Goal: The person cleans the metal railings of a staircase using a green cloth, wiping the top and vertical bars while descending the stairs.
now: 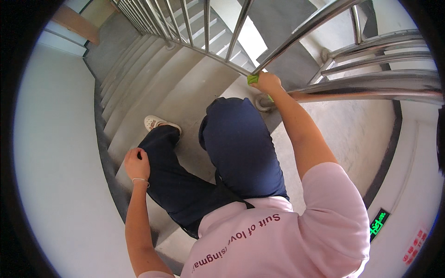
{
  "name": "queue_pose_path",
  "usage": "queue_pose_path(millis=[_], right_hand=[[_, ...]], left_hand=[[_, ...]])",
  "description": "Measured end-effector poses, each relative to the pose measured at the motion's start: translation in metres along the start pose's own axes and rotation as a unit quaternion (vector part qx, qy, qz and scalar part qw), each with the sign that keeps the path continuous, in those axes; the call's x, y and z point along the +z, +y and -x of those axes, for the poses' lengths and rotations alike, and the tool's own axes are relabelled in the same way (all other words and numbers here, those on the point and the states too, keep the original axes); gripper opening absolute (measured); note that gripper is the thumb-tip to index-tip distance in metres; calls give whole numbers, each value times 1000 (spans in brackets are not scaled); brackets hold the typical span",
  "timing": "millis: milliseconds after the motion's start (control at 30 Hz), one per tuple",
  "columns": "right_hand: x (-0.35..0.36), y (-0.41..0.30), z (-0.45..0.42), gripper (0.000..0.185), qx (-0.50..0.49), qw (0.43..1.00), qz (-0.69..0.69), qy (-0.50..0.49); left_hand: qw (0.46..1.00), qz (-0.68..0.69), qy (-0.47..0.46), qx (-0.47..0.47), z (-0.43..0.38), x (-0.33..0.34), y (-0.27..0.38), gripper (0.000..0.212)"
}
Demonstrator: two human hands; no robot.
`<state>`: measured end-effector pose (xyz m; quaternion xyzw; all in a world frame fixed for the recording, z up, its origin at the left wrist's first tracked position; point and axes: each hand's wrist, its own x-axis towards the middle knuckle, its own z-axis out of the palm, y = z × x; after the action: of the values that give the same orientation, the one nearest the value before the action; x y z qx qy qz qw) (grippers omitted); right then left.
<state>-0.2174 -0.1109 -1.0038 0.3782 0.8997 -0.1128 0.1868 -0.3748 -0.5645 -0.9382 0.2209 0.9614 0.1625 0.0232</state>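
My right hand (pixel 269 82) grips a green cloth (pixel 253 80) and presses it against the stainless-steel stair railing (pixel 229 63), at the corner where a sloping bar meets the bottom rail. Part of the cloth is hidden under my fingers. On the knee of my dark trousers (pixel 163 149) rests my left hand (pixel 137 163), loosely curled, with no object visible in it and a thin bracelet at the wrist. Right beside my right wrist, a thick steel post (pixel 266 102) meets the floor at a round base flange.
Concrete steps (pixel 149 87) descend towards the upper left, with my white clog (pixel 153 122) on one of them. A white wall (pixel 55 139) runs along the left. Thick steel rails (pixel 365 83) cross at the right. A lit green sign (pixel 379 224) sits low on the right wall.
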Motion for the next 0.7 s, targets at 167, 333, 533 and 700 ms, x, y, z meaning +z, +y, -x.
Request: queue_pose_path(millis=[167, 333, 533, 700], right_hand=[[-6, -2, -9, 53, -20, 999, -31, -40], [-7, 10, -7, 40, 0, 989, 95, -113], [-6, -7, 48, 43, 15, 903, 418, -102], [19, 25, 110, 55, -192, 727, 659, 20]], left_hand=[[1000, -12, -10, -25, -3, -2, -1, 14], [998, -34, -50, -19, -8, -3, 3, 21], [1000, -6, -10, -4, 0, 6, -4, 20], [1000, 24, 4, -2, 3, 1, -2, 11]])
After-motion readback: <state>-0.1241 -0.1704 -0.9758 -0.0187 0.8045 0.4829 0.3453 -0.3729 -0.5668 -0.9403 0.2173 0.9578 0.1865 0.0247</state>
